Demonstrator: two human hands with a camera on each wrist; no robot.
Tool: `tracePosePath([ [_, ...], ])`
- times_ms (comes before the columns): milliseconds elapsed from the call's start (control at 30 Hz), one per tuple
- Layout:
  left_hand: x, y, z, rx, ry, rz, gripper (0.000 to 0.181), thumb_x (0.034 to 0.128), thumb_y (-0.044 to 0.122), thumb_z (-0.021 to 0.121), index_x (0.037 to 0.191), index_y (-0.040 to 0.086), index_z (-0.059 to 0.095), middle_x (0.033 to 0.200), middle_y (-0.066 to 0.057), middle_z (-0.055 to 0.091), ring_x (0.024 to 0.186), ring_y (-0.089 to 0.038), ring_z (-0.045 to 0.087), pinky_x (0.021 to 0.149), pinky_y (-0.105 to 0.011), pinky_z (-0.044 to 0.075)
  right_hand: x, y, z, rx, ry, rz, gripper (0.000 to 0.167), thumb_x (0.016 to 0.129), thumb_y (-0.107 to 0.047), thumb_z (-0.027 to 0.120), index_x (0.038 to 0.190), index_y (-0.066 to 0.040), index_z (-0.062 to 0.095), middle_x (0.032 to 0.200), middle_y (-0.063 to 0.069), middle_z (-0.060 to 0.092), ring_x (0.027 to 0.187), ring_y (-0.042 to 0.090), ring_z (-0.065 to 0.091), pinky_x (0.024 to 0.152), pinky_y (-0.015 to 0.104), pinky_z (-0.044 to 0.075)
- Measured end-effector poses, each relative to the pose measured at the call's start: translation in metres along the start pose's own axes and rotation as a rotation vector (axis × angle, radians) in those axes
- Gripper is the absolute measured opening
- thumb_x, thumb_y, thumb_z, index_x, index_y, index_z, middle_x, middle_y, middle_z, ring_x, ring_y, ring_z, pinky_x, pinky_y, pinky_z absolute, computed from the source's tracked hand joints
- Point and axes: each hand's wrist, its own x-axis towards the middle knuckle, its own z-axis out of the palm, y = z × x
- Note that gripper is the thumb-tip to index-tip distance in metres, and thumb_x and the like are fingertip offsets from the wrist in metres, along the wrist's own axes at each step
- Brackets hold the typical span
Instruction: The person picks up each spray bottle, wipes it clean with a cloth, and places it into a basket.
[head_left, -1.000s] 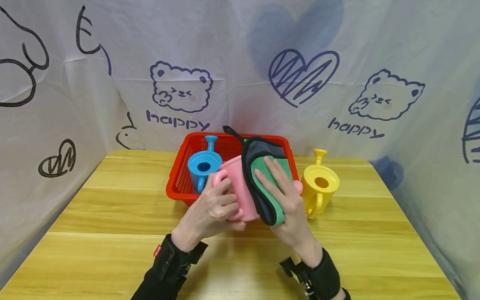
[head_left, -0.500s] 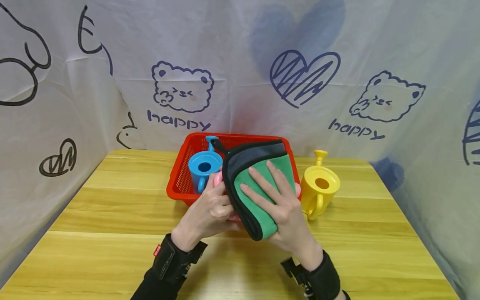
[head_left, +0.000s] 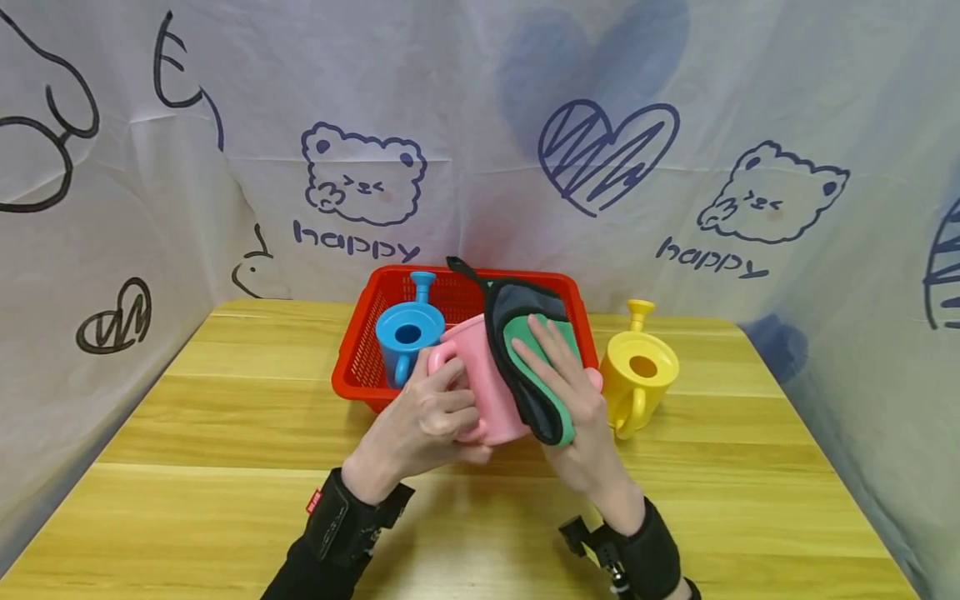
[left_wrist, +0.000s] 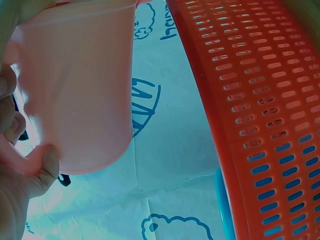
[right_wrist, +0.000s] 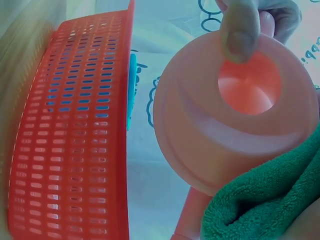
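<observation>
A pink toy watering can (head_left: 487, 392) is held up in front of the basket, tilted on its side. My left hand (head_left: 431, 417) grips its handle, fingers curled round it, and in the right wrist view the thumb lies at the round opening in the can's top (right_wrist: 200, 135). Spread over a folded green and grey cloth (head_left: 525, 302), my right hand (head_left: 577, 408) presses it against the can's right side with fairly straight fingers; its thumb is hidden. The cloth's fluffy green underside (right_wrist: 265, 195) shows against the can in the right wrist view.
Behind the hands stands a red plastic basket (head_left: 351, 383) with a blue watering can (head_left: 393, 329) in its left part. A yellow watering can (head_left: 618, 383) stands on the wooden table (head_left: 225, 483) to the right. A white printed curtain (head_left: 480, 92) hangs around the table.
The right hand and cloth slide left across the pink can, covering most of it, then back right, uncovering its left part again. The left hand stays nearly still.
</observation>
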Motion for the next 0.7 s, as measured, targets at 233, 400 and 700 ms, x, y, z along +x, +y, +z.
tracePosePath([
  [233,0.000,-0.001,0.000,-0.001,0.016,0.000,0.042,0.0607,0.037,0.097,0.060,0.017,0.060,0.062,0.005,0.057,0.098,-0.020,0.057,0.090,-0.045,0.046,0.000,0.002,0.000,-0.030,-0.010,-0.029,0.053,0.105,-0.046,0.041,0.146,-0.014,0.054,0.159,0.013,0.043,0.151,0.036,0.034,0.126,0.038,0.025],
  [400,-0.001,-0.002,0.001,-0.014,0.036,0.009,0.035,0.0600,0.036,0.098,0.064,0.018,0.068,0.066,0.006,0.062,0.105,-0.023,0.059,0.092,-0.047,0.047,0.000,-0.002,0.002,-0.136,-0.017,-0.134,0.055,0.103,-0.053,0.042,0.140,-0.016,0.060,0.154,0.011,0.049,0.149,0.041,0.034,0.123,0.049,0.030],
  [700,-0.002,-0.001,0.000,0.002,0.003,-0.018,0.046,0.0538,0.046,0.098,0.089,0.022,0.080,0.079,0.006,0.072,0.112,-0.023,0.061,0.100,-0.051,0.046,0.000,-0.010,0.003,-0.241,-0.073,-0.137,0.058,0.101,-0.059,0.041,0.136,-0.019,0.063,0.151,0.009,0.053,0.150,0.040,0.034,0.124,0.053,0.025],
])
